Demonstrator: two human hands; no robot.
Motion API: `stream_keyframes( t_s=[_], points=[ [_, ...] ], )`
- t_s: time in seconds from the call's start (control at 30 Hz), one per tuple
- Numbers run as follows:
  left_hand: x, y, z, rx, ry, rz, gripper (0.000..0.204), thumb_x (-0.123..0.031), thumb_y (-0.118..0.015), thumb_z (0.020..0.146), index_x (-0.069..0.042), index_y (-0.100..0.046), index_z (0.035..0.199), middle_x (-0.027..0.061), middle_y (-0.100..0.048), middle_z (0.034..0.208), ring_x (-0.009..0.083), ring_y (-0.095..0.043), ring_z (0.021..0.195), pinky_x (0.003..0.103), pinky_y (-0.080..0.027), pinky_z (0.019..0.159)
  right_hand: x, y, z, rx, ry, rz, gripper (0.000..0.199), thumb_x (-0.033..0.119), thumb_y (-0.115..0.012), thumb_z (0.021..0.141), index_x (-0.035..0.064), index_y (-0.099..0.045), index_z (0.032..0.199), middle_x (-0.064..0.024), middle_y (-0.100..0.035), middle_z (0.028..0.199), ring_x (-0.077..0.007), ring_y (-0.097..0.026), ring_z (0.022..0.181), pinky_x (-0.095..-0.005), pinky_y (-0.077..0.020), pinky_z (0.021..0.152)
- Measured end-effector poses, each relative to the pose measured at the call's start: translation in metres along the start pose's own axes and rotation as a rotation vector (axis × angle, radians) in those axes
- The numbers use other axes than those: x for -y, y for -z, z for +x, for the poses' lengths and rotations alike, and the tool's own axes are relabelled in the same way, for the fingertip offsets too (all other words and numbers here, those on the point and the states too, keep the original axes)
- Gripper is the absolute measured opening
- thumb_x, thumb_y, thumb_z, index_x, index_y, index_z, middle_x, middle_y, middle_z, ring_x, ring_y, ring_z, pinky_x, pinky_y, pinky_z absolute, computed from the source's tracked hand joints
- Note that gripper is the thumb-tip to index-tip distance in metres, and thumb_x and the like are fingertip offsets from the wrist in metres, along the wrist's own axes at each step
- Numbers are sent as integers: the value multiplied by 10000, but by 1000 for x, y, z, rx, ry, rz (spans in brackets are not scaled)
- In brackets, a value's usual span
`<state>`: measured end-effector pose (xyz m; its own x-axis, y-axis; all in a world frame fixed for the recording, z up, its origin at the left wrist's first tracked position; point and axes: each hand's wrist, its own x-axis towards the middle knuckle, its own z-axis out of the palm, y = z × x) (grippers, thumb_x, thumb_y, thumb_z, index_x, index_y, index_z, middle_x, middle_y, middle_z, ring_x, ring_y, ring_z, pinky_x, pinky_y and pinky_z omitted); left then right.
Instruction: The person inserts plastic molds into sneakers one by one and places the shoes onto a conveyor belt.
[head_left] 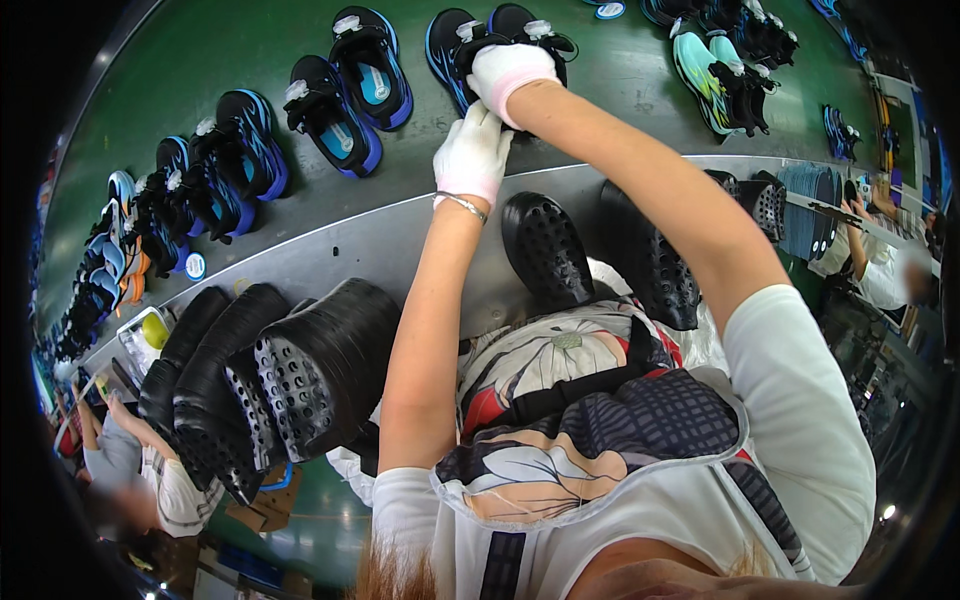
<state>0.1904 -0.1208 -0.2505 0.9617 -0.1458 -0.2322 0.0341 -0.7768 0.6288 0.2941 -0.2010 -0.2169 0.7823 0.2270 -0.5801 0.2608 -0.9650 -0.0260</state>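
A pair of black sneakers with blue soles stands ahead of me on the green surface: a left sneaker (447,52) and a right sneaker (512,20). My right hand (512,78), in a white glove with a pink cuff, is curled over the heel end of the pair, its fingertips hidden. Just below it, my left hand (470,158), gloved alike, reaches up with its fingers together against the heel and the right hand. Whatever lies between the left fingertips is covered.
More black-and-blue sneakers (371,72) line the green conveyor (420,160) on the left; yellow-green sneakers (703,85) are at right. Black perforated shoe moulds (325,370) crowd the metal ledge (350,245), another mould (547,250) near my waist. Co-workers (885,270) sit on both sides.
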Motion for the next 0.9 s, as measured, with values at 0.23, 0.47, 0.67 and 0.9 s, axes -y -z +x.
stream_keyframes(
  t_s=[0.23,0.47,0.67,0.9],
  points=[
    [13,-9,40,309,178,51,396,-421,-618,826,-135,-654,1097,154,-655,1078,349,-613,991,431,-498,845,4,-1,18,174,-21,116,283,115,-613,807,41,-683,1071,-170,-658,1106,-304,-640,1034,-370,-525,867],
    [1,5,50,400,399,66,429,-458,-612,814,-123,-670,1076,158,-651,1100,356,-594,1049,404,-498,870,6,-12,25,81,-10,174,240,153,-537,867,37,-679,1022,-194,-659,1055,-336,-646,972,-398,-530,836],
    [-2,-7,43,364,288,240,414,-424,-622,838,-142,-634,1141,140,-631,1151,324,-608,1048,418,-503,867,-6,1,21,196,-63,387,350,269,-493,893,36,-651,1102,-180,-647,1110,-338,-626,1019,-402,-497,898],
    [22,-25,27,61,-21,223,447,-278,-660,828,-54,-562,1202,190,-559,1204,342,-538,1120,396,-442,946,-150,34,-131,-114,229,586,403,363,-523,876,83,-614,1150,-172,-666,1023,-334,-631,945,-390,-482,874]
  ],
)
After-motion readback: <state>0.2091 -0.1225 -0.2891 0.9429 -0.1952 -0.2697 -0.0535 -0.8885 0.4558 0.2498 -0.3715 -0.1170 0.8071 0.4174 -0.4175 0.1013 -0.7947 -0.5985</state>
